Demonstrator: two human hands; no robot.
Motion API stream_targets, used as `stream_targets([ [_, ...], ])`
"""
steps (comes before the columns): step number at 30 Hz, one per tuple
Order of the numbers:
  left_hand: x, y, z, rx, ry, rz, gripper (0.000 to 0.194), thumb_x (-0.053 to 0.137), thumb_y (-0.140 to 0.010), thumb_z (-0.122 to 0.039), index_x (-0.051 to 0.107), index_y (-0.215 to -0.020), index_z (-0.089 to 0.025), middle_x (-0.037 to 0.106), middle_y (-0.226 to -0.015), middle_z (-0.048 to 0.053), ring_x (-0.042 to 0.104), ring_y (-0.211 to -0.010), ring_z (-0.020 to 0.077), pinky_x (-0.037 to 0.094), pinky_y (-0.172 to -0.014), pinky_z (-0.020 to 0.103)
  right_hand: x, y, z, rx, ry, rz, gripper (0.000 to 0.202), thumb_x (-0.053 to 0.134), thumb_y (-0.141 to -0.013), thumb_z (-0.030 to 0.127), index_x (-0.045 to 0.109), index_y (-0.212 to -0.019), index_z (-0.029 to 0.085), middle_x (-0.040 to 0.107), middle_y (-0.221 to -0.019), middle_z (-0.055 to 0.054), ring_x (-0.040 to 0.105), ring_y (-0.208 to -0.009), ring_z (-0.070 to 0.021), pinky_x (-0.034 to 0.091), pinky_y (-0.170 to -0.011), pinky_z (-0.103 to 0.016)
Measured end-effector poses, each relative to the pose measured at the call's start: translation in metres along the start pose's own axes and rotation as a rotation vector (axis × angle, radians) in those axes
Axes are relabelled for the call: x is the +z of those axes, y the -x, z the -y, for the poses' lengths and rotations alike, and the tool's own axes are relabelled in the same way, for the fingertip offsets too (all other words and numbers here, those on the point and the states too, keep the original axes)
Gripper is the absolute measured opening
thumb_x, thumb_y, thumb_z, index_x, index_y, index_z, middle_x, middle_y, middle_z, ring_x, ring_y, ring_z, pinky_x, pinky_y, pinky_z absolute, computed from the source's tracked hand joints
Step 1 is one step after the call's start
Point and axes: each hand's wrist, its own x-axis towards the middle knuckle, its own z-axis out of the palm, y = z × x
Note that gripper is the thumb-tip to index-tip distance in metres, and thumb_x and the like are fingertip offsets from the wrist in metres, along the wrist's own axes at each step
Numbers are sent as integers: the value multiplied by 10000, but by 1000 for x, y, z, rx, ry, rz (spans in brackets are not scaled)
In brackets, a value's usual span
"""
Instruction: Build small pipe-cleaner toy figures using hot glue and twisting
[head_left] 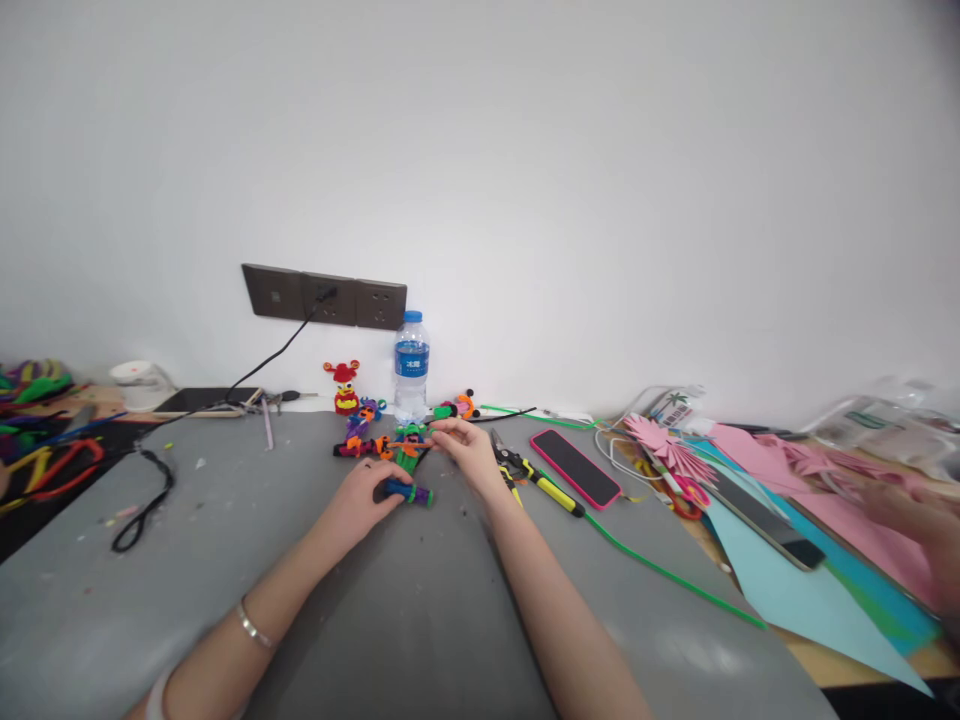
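Our left hand (365,497) grips green-blue-purple pipe-cleaner roll (409,492); right hand (466,447) pinches orange pipe-cleaner stem (411,445) before plastic water bottle (411,366); keep stem taut.

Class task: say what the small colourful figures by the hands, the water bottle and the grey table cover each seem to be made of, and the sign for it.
Colourful figures: probably fuzzy pipe cleaners, judging by the twisted, bright, matte strands.
Water bottle: clear glossy plastic, see-through body, blue cap and label.
Grey table cover: a smooth sheet, perhaps rubber or vinyl; faint sheen, rounded corner.
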Motion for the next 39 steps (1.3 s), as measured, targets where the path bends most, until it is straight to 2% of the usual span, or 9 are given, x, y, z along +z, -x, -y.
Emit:
stream_targets([
  [4, -3, -1, -2, -36, 69, -71, 150, 645, -716, -229, 701, -855, -228, 736, -918, 33, 622, -834, 226, 457, -733, 324, -2, -1, -2, 21, -64, -54, 332, 791, -620, 389, 707, -859, 174, 727, -818, -52, 699, -809, -226, 544, -741, -330],
  [8, -6, -2, -3, -132, 180, -161, 166, 648, -741, -315, 678, -860, -203, 728, -955, 54, 631, -804, 211, 434, -593, 274, -3, -1, 0, 10, -11, -36, 342, 764, -658, 398, 728, -912, 171, 709, -755, -34, 653, -677, -173, 510, -645, -289],
  [13, -7, -4, -3, -212, 389, -232, 263, 704, -693, -387, 630, -836, -179, 703, -941, 67, 651, -841, 213, 492, -628, 276, 0, 1, 4, -13, 21, 16, 311, 755, -676, 385, 727, -901, 172, 647, -631, 9, 553, -570, -121, 446, -582, -254],
  [15, -6, -4, -4, -241, 463, -232, 311, 721, -674, -405, 610, -853, -176, 690, -930, 63, 645, -778, 194, 486, -572, 258, 1, 2, 4, -16, 10, 28, 283, 761, -668, 381, 724, -856, 173, 645, -624, 10, 547, -563, -118, 446, -580, -250],
  [19, -3, -3, -5, -307, 558, -193, 381, 731, -659, -439, 592, -888, -168, 674, -981, 78, 606, -662, 151, 431, -463, 219, 4, 3, 3, -30, -20, 64, 265, 768, -667, 379, 726, -837, 180, 674, -663, -1, 592, -605, -130, 484, -623, -258],
  [24, -1, -4, -6, -306, 550, -160, 399, 726, -659, -448, 600, -912, -165, 666, -983, 80, 609, -697, 163, 434, -475, 218, 7, 6, 5, -29, 3, 130, 285, 758, -679, 410, 741, -872, 201, 723, -799, -29, 646, -700, -166, 538, -705, -312],
  [30, -2, -2, -12, -324, 551, -25, 440, 689, -698, -428, 629, -1044, -163, 680, -991, 92, 621, -747, 184, 466, -521, 248, 8, 7, 7, -75, 26, 147, 265, 751, -702, 397, 738, -886, 208, 710, -774, -24, 648, -682, -163, 543, -671, -298],
  [35, 1, 0, -13, -280, 541, 100, 384, 657, -730, -447, 649, -979, -156, 702, -924, 83, 617, -759, 192, 469, -549, 263, 9, 10, 6, -57, 22, 207, 279, 742, -719, 403, 729, -913, 204, 720, -806, -35, 667, -718, -176, 552, -697, -312],
  [39, 0, 0, -14, -282, 536, 96, 379, 650, -739, -467, 621, -960, -160, 681, -826, 57, 587, -664, 160, 439, -508, 245, 12, 12, 9, -58, 32, 222, 284, 738, -721, 424, 727, -896, 202, 722, -800, -37, 669, -717, -177, 551, -699, -312],
])
